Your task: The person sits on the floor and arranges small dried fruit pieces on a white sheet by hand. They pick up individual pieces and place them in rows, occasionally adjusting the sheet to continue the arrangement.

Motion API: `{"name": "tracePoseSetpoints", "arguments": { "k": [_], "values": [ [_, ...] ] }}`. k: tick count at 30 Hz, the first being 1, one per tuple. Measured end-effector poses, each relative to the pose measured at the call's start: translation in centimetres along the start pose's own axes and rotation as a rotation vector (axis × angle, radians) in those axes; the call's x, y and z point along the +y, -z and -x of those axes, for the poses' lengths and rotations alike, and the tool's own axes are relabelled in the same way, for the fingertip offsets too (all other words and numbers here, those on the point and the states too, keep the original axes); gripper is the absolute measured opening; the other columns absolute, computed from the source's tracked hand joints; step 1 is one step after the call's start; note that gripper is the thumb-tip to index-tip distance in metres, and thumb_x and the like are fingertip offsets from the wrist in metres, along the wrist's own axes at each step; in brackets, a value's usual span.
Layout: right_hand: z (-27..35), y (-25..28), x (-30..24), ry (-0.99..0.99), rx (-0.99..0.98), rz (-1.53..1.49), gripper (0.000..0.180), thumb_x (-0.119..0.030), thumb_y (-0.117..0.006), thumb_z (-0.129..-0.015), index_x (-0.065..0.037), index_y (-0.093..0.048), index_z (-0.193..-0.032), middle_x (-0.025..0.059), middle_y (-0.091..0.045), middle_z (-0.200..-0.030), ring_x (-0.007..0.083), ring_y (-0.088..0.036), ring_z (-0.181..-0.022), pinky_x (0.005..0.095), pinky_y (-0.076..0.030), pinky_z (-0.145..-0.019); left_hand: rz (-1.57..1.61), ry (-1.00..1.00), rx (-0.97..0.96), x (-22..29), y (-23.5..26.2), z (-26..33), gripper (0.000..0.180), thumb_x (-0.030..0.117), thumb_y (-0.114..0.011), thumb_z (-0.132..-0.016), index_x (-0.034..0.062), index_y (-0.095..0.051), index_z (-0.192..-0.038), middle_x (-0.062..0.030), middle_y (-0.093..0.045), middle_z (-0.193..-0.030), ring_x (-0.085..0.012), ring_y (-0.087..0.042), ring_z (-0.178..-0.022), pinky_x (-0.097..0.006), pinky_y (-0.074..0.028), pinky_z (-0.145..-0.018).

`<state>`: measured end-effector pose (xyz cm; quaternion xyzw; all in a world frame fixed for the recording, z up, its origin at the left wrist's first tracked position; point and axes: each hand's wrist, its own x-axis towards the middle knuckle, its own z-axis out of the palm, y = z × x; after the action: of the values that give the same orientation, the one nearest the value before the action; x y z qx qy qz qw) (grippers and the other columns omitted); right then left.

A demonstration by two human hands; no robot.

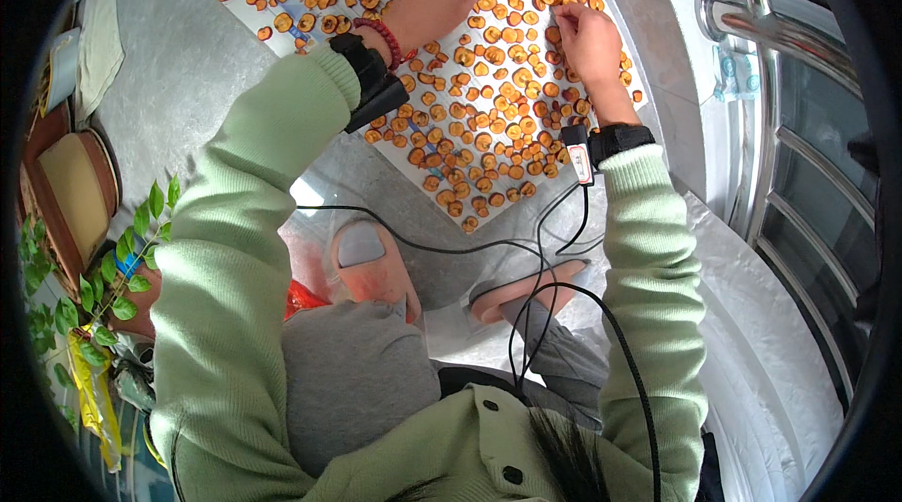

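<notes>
Many round orange-brown slices with dark rims (484, 140), like dried fruit or root pieces, lie spread over a white sheet (399, 159) on the floor. My left hand (437, 2) reaches over the far middle of the sheet, its fingers curled in and their tips turned away from view. Farther right, my right hand (590, 39) is low over the slices near the sheet's right edge. Its thumb and fingers come together in a pinch, and what they hold is too small to make out. Slices surround both hands.
Black cables (540, 253) hang from a device on my right wrist across my lap. Metal railings (799, 37) stand on the right beside white plastic sheeting (761, 342). At left are a leafy plant (103, 290) and a brown chair (75, 187). My slippered feet (376, 272) rest below the sheet.
</notes>
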<state>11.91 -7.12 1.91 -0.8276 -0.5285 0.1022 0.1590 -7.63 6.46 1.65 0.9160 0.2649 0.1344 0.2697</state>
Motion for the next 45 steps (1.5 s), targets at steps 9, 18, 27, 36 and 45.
{"name": "tracePoseSetpoints", "arguments": {
  "k": [9, 18, 27, 36, 45],
  "values": [
    [2.2, 0.5, 0.3, 0.093, -0.046, 0.003, 0.020, -0.013, -0.073, -0.070, -0.005, -0.070, -0.088, 0.0104, -0.066, -0.086, 0.0295, -0.060, -0.085, 0.0382, -0.049, -0.079, -0.104, -0.121, 0.136, -1.5, -1.5, -0.2, 0.018, 0.027, -0.053, -0.090, 0.0173, -0.063, -0.102, -0.0034, -0.065, -0.074, -0.0202, -0.060, -0.066, -0.032, -0.049, -0.058],
    [2.6, -0.2, 0.4, 0.150, 0.017, 0.039, 0.019, -0.011, -0.072, -0.072, -0.007, -0.070, -0.090, 0.0092, -0.067, -0.088, 0.0280, -0.060, -0.086, 0.0374, -0.049, -0.079, -0.032, 0.012, 0.034, 0.4, -0.4, 0.2, 0.013, 0.013, -0.054, -0.085, 0.0077, -0.066, -0.083, -0.0040, -0.063, -0.079, -0.0238, -0.055, -0.085, -0.038, -0.048, -0.073],
    [2.6, -0.2, -0.1, 0.120, 0.039, -0.009, 0.015, -0.012, -0.071, -0.074, -0.006, -0.070, -0.087, 0.0096, -0.067, -0.084, 0.0278, -0.060, -0.083, 0.0366, -0.048, -0.079, -0.023, -0.054, 0.087, -0.3, -0.8, 0.3, 0.012, 0.013, -0.054, -0.085, 0.0082, -0.065, -0.088, -0.0052, -0.062, -0.083, -0.0248, -0.054, -0.086, -0.038, -0.047, -0.077],
    [1.3, -1.0, -2.3, 0.207, 0.082, -0.125, 0.009, -0.011, -0.066, -0.078, -0.005, -0.069, -0.083, 0.0115, -0.066, -0.081, 0.0300, -0.061, -0.078, 0.0385, -0.050, -0.074, -0.100, -0.215, 0.110, -0.6, -2.9, -0.3, 0.012, 0.016, -0.066, -0.081, 0.0100, -0.066, -0.091, -0.0036, -0.062, -0.090, -0.0242, -0.054, -0.091, -0.038, -0.046, -0.081],
    [1.1, -1.2, -1.8, 0.105, 0.111, -0.133, 0.008, -0.010, -0.066, -0.077, -0.005, -0.069, -0.083, 0.0121, -0.066, -0.080, 0.0306, -0.062, -0.077, 0.0391, -0.050, -0.073, -0.080, -0.163, 0.029, -0.8, -3.2, -1.0, 0.005, 0.014, -0.064, -0.081, 0.0096, -0.066, -0.083, -0.0031, -0.061, -0.084, -0.0235, -0.054, -0.091, -0.038, -0.046, -0.079]
  ]
}}
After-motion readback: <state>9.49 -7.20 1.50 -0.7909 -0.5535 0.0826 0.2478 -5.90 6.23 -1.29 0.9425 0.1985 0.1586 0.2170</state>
